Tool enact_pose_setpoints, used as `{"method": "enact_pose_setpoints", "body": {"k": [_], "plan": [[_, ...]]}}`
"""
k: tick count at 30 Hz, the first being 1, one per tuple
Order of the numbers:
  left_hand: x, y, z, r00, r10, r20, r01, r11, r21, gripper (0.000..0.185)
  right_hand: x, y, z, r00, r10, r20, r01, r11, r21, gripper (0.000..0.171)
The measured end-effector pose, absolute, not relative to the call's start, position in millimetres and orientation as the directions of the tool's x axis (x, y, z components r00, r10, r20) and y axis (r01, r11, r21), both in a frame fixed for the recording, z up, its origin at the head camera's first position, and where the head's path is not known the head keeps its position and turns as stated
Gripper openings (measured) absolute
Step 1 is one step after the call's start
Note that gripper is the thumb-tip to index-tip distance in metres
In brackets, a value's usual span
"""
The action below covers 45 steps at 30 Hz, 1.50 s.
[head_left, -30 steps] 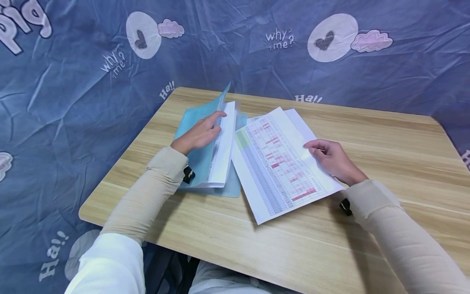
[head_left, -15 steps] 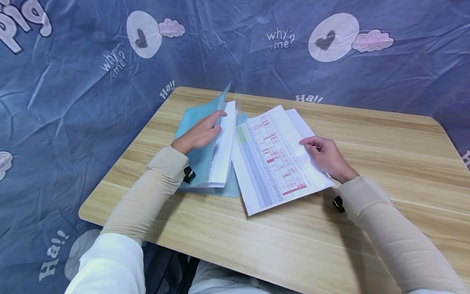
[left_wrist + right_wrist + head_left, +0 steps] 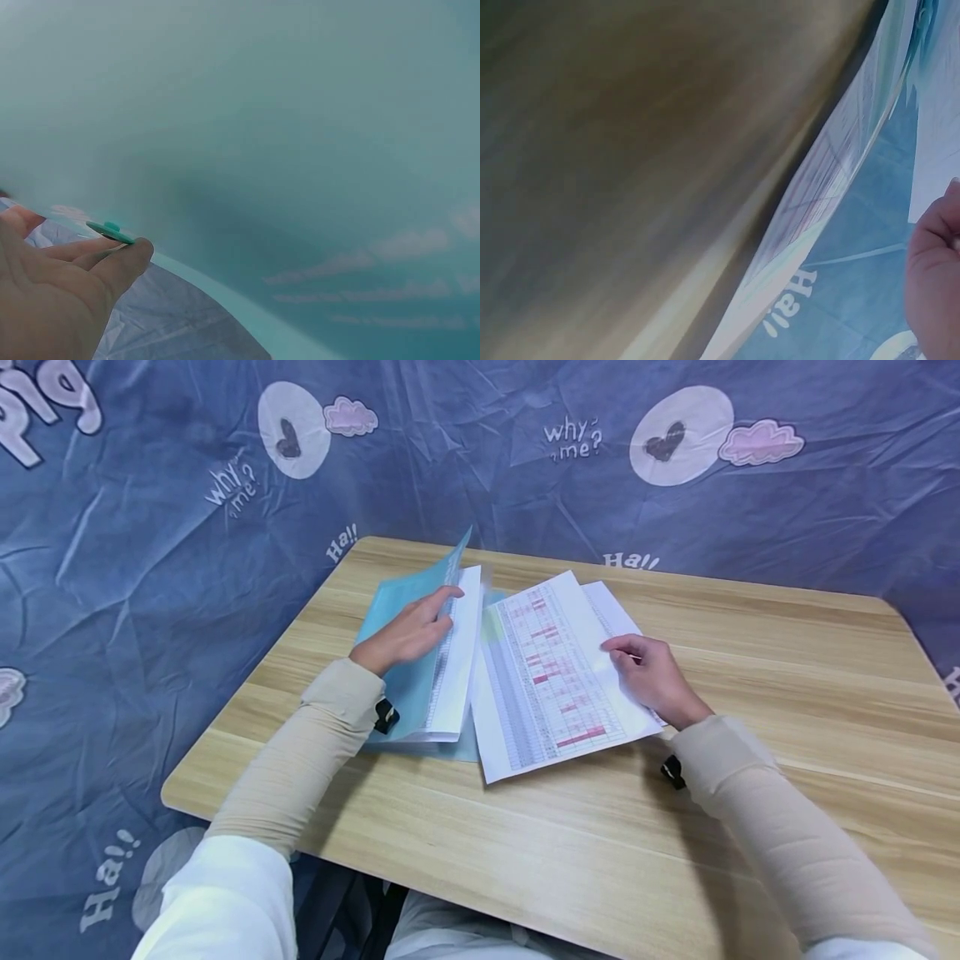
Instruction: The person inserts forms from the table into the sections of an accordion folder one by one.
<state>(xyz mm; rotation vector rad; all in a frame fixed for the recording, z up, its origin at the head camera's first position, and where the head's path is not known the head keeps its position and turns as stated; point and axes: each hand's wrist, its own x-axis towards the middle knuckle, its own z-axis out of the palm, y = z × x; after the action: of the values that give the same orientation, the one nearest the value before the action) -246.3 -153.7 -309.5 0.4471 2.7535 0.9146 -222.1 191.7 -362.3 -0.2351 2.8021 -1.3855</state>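
- At a light wood-grain tabletop [image 3: 750,635], the left hand [image 3: 408,633] lies with straight fingers on the lifted cover of a translucent teal plastic document folder [image 3: 401,681], propping it up so the stack of white sheets [image 3: 456,660] inside stays exposed
- The left wrist view shows the fingertips [image 3: 124,251] at the cover's edge, next to a small teal clasp [image 3: 110,229]
- The right hand [image 3: 651,677] pinches the far edge of a white printed sheet with a pink-and-grey table [image 3: 551,681], thumb above and curled fingers beneath; the sheet lies on the tabletop just beside the folder, its left edge overlapping the folder's lower leaf, angled toward the opening
- A second white sheet [image 3: 611,610] peeks out beneath it
- Behind, a blue cartoon-print cloth [image 3: 150,527] screens the scene
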Motion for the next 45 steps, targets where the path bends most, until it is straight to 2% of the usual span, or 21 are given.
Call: {"method": "enact_pose_setpoints", "body": {"k": [19, 45], "plan": [[-248.7, -152.4, -311.7, -0.935, 0.348, -0.074, 0.236, 0.761, 0.604, 0.050, -229.8, 166.7, -363.7, -0.992, -0.121, 0.046, -0.104, 0.538, -0.836, 0.026], [-248.8, -152.7, -311.6, -0.936, 0.342, -0.077, 0.227, 0.758, 0.612, 0.049, -234.7, 146.8, -361.7, -0.996, -0.087, -0.032, -0.022, 0.560, -0.828, 0.028]]}}
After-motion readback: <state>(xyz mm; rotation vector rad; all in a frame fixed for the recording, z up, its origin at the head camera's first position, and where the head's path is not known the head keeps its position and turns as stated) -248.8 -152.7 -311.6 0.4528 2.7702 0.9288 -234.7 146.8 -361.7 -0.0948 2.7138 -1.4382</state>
